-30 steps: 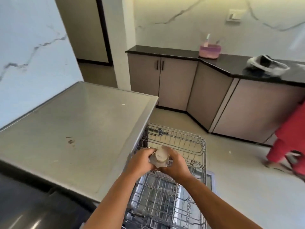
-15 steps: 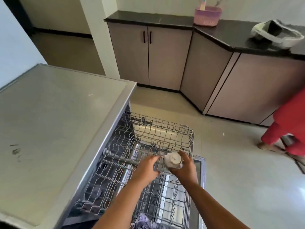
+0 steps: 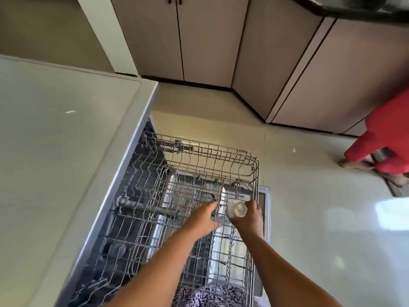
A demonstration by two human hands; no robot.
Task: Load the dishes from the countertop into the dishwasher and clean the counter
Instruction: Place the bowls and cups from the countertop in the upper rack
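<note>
Cup (image 3: 237,209): small, pale, upside down in your right hand (image 3: 249,218), base facing you, low over the rack's front right corner.
Rack (image 3: 200,151): grey wire, pulled out over the open door.

A home kitchen: pulled-out dishwasher rack (image 3: 205,165) under the hands (image 3: 204,218), steel desk (image 3: 55,151) to their left, cabinet doors (image 3: 177,36) and a dark countertop (image 3: 354,12) beyond.
</note>
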